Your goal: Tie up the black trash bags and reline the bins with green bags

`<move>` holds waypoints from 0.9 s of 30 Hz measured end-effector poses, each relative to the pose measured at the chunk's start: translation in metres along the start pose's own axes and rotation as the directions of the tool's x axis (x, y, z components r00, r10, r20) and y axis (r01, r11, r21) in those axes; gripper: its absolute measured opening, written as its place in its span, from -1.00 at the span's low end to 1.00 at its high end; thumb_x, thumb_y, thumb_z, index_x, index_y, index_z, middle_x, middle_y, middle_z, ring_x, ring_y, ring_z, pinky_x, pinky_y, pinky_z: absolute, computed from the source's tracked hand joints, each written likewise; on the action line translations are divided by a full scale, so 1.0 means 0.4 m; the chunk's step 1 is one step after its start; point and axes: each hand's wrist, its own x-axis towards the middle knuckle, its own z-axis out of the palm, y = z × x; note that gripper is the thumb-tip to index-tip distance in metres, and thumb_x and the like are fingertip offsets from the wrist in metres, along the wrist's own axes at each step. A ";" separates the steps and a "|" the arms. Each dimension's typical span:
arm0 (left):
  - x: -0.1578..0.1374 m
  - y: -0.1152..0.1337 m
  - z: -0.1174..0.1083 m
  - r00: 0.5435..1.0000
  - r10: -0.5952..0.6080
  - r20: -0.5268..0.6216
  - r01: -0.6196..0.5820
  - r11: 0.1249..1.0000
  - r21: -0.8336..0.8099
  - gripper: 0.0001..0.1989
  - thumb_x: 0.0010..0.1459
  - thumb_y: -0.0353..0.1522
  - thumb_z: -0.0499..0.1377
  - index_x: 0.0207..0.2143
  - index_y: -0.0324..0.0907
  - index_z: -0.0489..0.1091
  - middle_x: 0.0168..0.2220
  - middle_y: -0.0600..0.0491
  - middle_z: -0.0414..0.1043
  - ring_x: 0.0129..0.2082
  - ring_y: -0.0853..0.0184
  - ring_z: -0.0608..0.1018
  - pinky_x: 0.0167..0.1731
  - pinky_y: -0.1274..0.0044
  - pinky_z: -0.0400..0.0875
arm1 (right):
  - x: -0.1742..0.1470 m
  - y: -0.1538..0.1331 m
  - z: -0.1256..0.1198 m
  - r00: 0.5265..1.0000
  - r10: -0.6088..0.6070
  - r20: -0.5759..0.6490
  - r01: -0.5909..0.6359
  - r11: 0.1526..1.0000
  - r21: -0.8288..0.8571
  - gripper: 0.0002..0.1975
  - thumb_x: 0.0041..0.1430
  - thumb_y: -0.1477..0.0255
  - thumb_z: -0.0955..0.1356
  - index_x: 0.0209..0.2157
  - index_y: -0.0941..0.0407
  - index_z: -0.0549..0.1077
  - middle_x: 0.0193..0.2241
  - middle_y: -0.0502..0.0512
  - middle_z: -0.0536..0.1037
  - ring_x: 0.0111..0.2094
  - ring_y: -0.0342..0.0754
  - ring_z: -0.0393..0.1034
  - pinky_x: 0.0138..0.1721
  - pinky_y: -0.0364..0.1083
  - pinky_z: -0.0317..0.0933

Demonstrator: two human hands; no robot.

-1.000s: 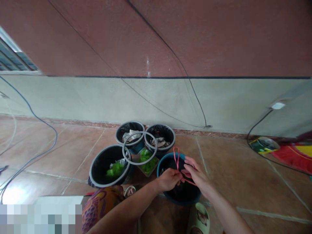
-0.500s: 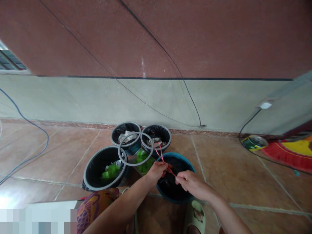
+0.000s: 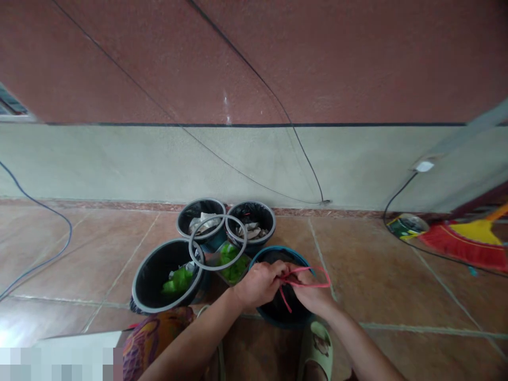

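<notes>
Over a blue bin (image 3: 300,253) with a black lining, my two hands meet on a pink string (image 3: 327,277). My left hand (image 3: 257,283) is closed, pinching the string between thumb and fingers. Beside it, my right hand (image 3: 313,292) is closed around the string too, its fingertips partly hidden behind the string and the left hand. A loop of string sticks out to the right across the right hand, and a loose end hangs down into the bin. Whether the string is knotted I cannot tell.
Left of the blue bin stand three grey-rimmed bins (image 3: 137,283) with black liners and litter. A loose grey ring (image 3: 218,268) rests across them, above a green-filled container (image 3: 234,270). At right are a tin (image 3: 407,226), a red-and-yellow broom (image 3: 460,246) and a black cable (image 3: 391,203).
The string's upper part has swung from above my left hand to a loop over my right hand. My hands have drawn together. The view has shifted slightly.
</notes>
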 end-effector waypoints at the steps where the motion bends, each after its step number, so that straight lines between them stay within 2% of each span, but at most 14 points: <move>1: -0.001 -0.001 -0.001 1.000 0.005 -0.010 -0.005 0.999 0.036 -0.75 0.14 -0.52 0.02 -0.17 -0.14 0.39 -0.30 0.03 0.51 -0.28 0.31 0.55 -0.26 0.57 0.34 | 0.002 0.000 0.003 1.000 0.005 0.001 -0.005 0.999 0.050 -0.78 0.14 0.34 0.25 -0.40 0.05 0.52 -0.37 0.08 0.58 -0.28 0.03 0.43 -0.19 -0.01 0.27; 5: -0.006 -0.013 0.006 0.997 -0.024 -0.070 0.029 0.998 0.059 -0.75 0.23 -0.48 -0.02 -0.11 -0.15 0.36 -0.34 0.02 0.51 -0.32 0.31 0.56 -0.29 0.56 0.36 | 0.001 -0.002 0.004 0.998 0.058 -0.040 -0.050 0.984 0.173 -0.74 0.13 0.22 0.30 -0.40 0.07 0.54 -0.36 0.10 0.58 -0.29 0.03 0.42 -0.18 0.00 0.28; 8: -0.007 -0.017 0.017 0.987 -0.022 -0.159 0.019 1.000 -0.023 -0.76 0.27 -0.45 -0.04 -0.17 -0.15 0.40 -0.28 -0.01 0.52 -0.29 0.33 0.56 -0.25 0.55 0.40 | -0.007 -0.024 0.000 0.994 0.095 -0.057 -0.080 0.970 0.229 -0.73 0.08 0.16 0.36 -0.36 0.06 0.57 -0.31 0.09 0.59 -0.23 0.02 0.42 -0.10 -0.01 0.26; 10: -0.007 -0.013 0.023 0.971 -0.006 -0.237 -0.024 0.992 -0.126 -0.76 0.27 -0.45 -0.03 -0.24 -0.15 0.44 -0.23 -0.04 0.52 -0.21 0.32 0.56 -0.17 0.54 0.42 | -0.013 -0.042 -0.003 0.990 0.140 -0.010 -0.131 0.945 0.300 -0.69 0.03 0.13 0.40 -0.34 0.07 0.58 -0.31 0.08 0.59 -0.22 0.02 0.41 -0.09 -0.01 0.24; 13: -0.005 -0.004 0.022 0.937 -0.051 -0.345 -0.048 0.960 -0.274 -0.79 0.24 -0.43 0.04 -0.30 -0.15 0.48 -0.16 -0.07 0.51 -0.13 0.31 0.55 -0.09 0.52 0.43 | -0.016 -0.052 -0.005 0.978 0.193 0.083 -0.210 0.900 0.382 -0.65 0.02 0.11 0.42 -0.30 0.10 0.59 -0.32 0.08 0.59 -0.21 0.00 0.41 -0.08 -0.03 0.21; 15: -0.004 -0.002 0.018 0.929 -0.091 -0.358 -0.041 0.938 -0.344 -0.83 0.19 -0.41 0.10 -0.31 -0.16 0.51 -0.17 -0.08 0.52 -0.14 0.29 0.55 -0.10 0.51 0.43 | -0.015 -0.047 -0.006 0.975 0.208 0.081 -0.223 0.890 0.398 -0.66 0.00 0.13 0.44 -0.31 0.11 0.59 -0.34 0.07 0.60 -0.21 -0.01 0.40 -0.08 -0.04 0.18; 17: -0.002 -0.005 0.014 0.941 -0.115 -0.319 -0.024 0.916 -0.400 -0.85 0.16 -0.39 0.14 -0.32 -0.17 0.53 -0.23 -0.06 0.55 -0.20 0.29 0.57 -0.13 0.51 0.44 | -0.013 -0.040 -0.006 0.973 0.224 0.049 -0.226 0.900 0.372 -0.67 -0.02 0.14 0.45 -0.36 0.12 0.58 -0.37 0.06 0.59 -0.24 -0.02 0.39 -0.12 -0.06 0.17; 20: 0.002 -0.014 0.014 0.945 -0.187 -0.270 0.055 0.901 -0.431 -0.84 0.16 -0.38 0.14 -0.36 -0.18 0.53 -0.32 -0.02 0.57 -0.28 0.31 0.57 -0.18 0.53 0.44 | -0.008 -0.040 -0.008 0.975 0.222 -0.011 -0.215 0.954 0.211 -0.72 0.07 0.19 0.37 -0.39 0.13 0.56 -0.40 0.07 0.57 -0.29 -0.02 0.39 -0.20 -0.07 0.18; 23: 0.006 -0.021 0.016 0.932 -0.229 -0.280 0.113 0.920 -0.375 -0.80 0.19 -0.36 0.11 -0.41 -0.18 0.51 -0.36 -0.01 0.56 -0.31 0.31 0.55 -0.20 0.54 0.41 | -0.005 -0.054 -0.010 0.979 0.119 -0.163 -0.147 0.975 -0.167 -0.77 0.18 0.33 0.25 -0.36 0.11 0.51 -0.35 0.10 0.55 -0.26 0.00 0.41 -0.18 -0.04 0.19; 25: 0.006 -0.024 0.016 0.938 -0.212 -0.274 0.127 0.946 -0.298 -0.76 0.22 -0.34 0.08 -0.43 -0.17 0.50 -0.38 -0.01 0.54 -0.33 0.32 0.54 -0.23 0.54 0.39 | -0.007 -0.063 -0.011 0.977 0.016 -0.215 -0.110 0.895 -0.433 -0.77 0.22 0.42 0.20 -0.34 0.10 0.47 -0.30 0.13 0.53 -0.23 0.01 0.41 -0.15 -0.04 0.18; 27: 0.002 -0.029 0.018 0.941 -0.211 -0.265 0.159 0.966 -0.205 -0.73 0.23 -0.35 0.04 -0.46 -0.16 0.48 -0.39 -0.01 0.53 -0.34 0.31 0.53 -0.26 0.53 0.36 | -0.012 -0.065 -0.012 0.976 -0.023 -0.215 -0.118 0.778 -0.617 -0.76 0.24 0.47 0.16 -0.33 0.09 0.45 -0.28 0.14 0.52 -0.22 0.01 0.41 -0.15 -0.05 0.17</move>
